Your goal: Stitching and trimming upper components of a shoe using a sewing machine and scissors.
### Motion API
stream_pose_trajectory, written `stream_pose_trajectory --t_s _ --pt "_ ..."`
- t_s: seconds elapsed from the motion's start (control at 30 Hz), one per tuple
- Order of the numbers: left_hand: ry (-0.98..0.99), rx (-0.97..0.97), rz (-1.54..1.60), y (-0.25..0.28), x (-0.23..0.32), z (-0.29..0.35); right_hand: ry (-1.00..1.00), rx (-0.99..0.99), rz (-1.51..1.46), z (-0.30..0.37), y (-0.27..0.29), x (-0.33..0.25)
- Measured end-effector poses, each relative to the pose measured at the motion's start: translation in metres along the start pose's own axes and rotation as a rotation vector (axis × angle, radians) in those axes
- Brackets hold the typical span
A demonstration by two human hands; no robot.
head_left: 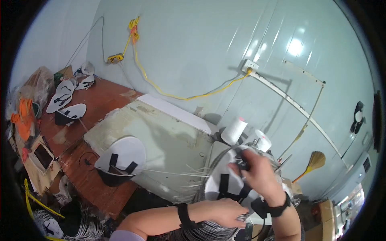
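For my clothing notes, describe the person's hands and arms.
The left hand and right hand are ungloved. A black strap circles each wrist. A pale lavender sleeve shows on the left arm; the right forearm is bare.

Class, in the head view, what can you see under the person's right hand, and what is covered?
Beneath the right hand and its dark object, part of a white panel with black strips shows. The portion directly under them is covered.
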State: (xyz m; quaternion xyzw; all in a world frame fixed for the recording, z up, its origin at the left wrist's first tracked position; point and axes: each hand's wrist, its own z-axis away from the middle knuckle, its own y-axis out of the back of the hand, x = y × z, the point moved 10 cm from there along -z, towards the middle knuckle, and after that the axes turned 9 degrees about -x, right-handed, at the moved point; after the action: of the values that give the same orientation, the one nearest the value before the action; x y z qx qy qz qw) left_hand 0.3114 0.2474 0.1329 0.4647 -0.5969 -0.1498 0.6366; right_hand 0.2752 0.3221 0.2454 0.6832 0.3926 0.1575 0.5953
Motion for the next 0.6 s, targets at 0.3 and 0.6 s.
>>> stream_pose_trajectory --t_s 0.3,0.6 --pt "1.115 0.504 -0.566 0.046 -0.051 0.271 0.125 -0.203 0.0 -0.005 -0.065 0.031" --pt "0.177 1.617 0.137 0.054 0.06 0.33 0.276 -0.223 0.409 -0.02 -0.094 -0.015"
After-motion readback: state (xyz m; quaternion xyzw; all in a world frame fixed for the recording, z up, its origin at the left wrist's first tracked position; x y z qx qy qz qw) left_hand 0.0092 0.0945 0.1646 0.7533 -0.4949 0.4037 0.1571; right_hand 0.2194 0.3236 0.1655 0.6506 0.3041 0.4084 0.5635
